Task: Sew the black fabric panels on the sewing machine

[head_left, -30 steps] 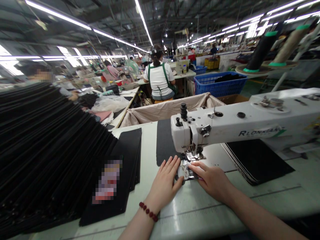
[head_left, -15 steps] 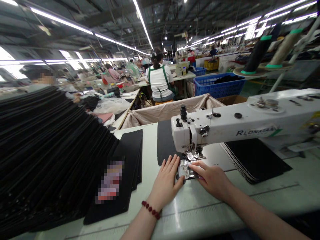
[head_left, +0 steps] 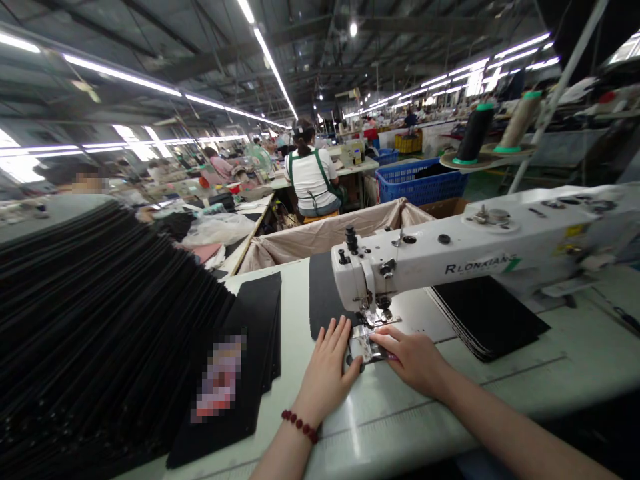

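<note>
A white sewing machine [head_left: 425,250] stands on the pale green table. My left hand [head_left: 327,367] lies flat in front of it, fingers stretched out, with fingertips at the near edge of a black panel [head_left: 323,293] that runs behind the machine's head. Just below the presser foot [head_left: 377,320], my right hand [head_left: 417,360] rests with its fingers together over the metal plate [head_left: 361,347]. A bit of purple shows under those fingers, too small to name. A red bead bracelet [head_left: 299,425] circles my left wrist.
A tall stack of black panels [head_left: 100,320] fills the left side, beside a few loose black panels [head_left: 265,313]. More black pieces [head_left: 490,317] lie under the machine's arm. Thread cones [head_left: 475,137], a blue basket [head_left: 420,183] and a seated person [head_left: 313,177] are beyond.
The head view has shifted, so the machine sits slightly lower and further left. Both hands keep almost the same place by the presser foot.
</note>
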`<state>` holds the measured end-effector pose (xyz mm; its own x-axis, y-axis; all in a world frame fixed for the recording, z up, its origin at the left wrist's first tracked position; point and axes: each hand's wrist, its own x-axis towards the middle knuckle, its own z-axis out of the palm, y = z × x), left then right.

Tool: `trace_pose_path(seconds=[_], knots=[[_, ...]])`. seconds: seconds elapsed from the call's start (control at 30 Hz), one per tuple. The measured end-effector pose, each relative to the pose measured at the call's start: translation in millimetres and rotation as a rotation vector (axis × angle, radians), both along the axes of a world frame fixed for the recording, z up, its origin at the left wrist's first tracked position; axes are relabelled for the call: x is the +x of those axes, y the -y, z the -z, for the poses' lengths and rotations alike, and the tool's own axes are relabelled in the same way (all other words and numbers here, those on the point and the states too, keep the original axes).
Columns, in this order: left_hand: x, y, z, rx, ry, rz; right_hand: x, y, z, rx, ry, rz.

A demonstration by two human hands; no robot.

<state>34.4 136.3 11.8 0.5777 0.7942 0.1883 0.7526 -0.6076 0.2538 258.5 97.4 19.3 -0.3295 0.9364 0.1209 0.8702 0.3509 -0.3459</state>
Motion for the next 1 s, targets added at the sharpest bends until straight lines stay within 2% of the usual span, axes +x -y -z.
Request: trace_pose_path(seconds=[0.5,0.57,0.67,0.77,0.83,0.9,1.0], knots=[[0.9,-2.3,4.5,0.063,0.001,0.015,-1.5,3.4,-7.3,0.004,-0.066,0.011],[2.1,-0.6,0.2,0.086,0.004,-0.007,-1.0,3.7,-7.1,0.007,-0.074,0.014],[2.9,6.1,-14.9,0.136,0.023,-0.108,0.4,4.9,-6.8,0.018,-0.081,0.023],[3.6,20.7,-31.0,0.165,0.041,-0.25,2.2,6.9,-6.5,0.032,-0.09,0.035],[4.4,35.9,-34.4,0.171,0.026,-0.284,3.8,7.6,-6.3,0.039,-0.097,0.041],[3.7,55.9,-29.4,0.165,-0.033,-0.277,5.6,7.1,-6.5,0.044,-0.108,0.04],[-5.6,93.5,-10.1,0.095,-0.176,-0.289,8.2,4.4,-9.0,0.041,-0.126,0.014]])
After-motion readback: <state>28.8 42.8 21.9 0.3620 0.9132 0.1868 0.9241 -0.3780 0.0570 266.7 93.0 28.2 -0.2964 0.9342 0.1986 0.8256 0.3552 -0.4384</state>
